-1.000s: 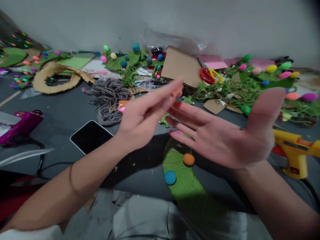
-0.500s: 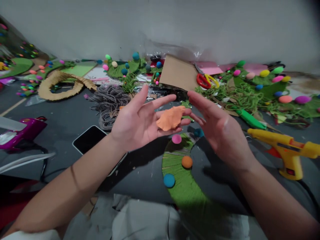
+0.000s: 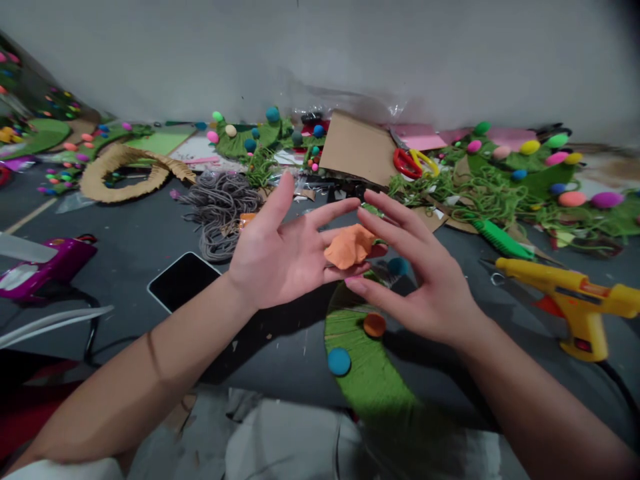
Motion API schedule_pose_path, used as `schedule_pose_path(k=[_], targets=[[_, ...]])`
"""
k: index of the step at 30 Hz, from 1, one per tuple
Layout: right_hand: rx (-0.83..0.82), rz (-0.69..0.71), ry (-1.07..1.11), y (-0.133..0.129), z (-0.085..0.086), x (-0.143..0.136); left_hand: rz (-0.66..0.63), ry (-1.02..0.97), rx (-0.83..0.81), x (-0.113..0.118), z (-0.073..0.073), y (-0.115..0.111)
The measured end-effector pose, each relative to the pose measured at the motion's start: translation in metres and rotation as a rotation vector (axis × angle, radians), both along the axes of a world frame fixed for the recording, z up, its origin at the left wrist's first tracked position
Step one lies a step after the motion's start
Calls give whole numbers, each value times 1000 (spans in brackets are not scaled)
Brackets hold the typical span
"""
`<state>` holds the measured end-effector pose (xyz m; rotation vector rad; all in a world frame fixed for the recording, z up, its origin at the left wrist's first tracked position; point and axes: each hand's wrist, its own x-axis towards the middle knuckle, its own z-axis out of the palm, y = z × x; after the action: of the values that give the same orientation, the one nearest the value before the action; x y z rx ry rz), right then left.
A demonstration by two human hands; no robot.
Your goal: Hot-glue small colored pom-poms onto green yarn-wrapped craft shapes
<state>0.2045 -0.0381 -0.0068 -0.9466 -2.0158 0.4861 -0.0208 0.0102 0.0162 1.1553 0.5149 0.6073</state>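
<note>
A flattened, folded lump of orange modelling clay [image 3: 349, 247] lies on the outstretched fingers of my left hand [image 3: 285, 257], which is palm up and supports it. My right hand [image 3: 425, 280] is just to the right of the clay, its fingers apart and curved around that side; whether a fingertip touches the clay is hard to tell. Beneath both hands, a green yarn-wrapped curved piece [image 3: 367, 373] carries a blue ball [image 3: 339, 361] and an orange ball [image 3: 375, 325]. Part of its upper end is hidden by my hands.
A yellow glue gun [image 3: 575, 293] lies at the right, a purple tool [image 3: 55, 263] at the left. A phone [image 3: 183, 280] lies by my left forearm. Behind are grey yarn [image 3: 223, 207], scissors [image 3: 413, 162], cardboard [image 3: 357, 147] and a tan wrapped ring [image 3: 95, 177].
My right hand has moved left and turned, its fingers now closer around the clay. The clay looks more folded and sits slightly further right, and my left hand has shifted slightly right.
</note>
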Motion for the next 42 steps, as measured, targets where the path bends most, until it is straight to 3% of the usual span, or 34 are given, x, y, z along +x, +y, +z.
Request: schedule_pose_path(k=[3,8,13,17,20,24,27,30,33,36,39,42], targets=[[104,26,-182,2,-6,-7,37,-25,-26,2,-1,-1],[118,71,-363,2,-12,-19,42,-36,-1,5,-4,-1],[8,137,-60,-6,-3,-13,199,23,-77,9,-6,-5],[-22,-17,129,-10,11,-3,169,-21,-21,9,-3,-11],[1,-54,79,-8,20,1,123,-38,38,7,-5,-12],[103,-28,-105,-1,23,-1,172,-105,41,9,-13,-12],[188,-47,-281,6,18,-9,242,-160,-61,13,-11,-14],[268,-103,-356,14,16,-18,230,-255,-222,13,-1,-16],[332,-119,-283,20,17,-23,228,-353,-343,8,8,-13],[319,-137,-99,22,15,-22,253,-329,-374,4,7,-5],[308,-173,11,21,10,-18,190,-194,-328,2,0,1],[316,-119,-53,21,6,-13,170,-115,-189,3,-9,2]])
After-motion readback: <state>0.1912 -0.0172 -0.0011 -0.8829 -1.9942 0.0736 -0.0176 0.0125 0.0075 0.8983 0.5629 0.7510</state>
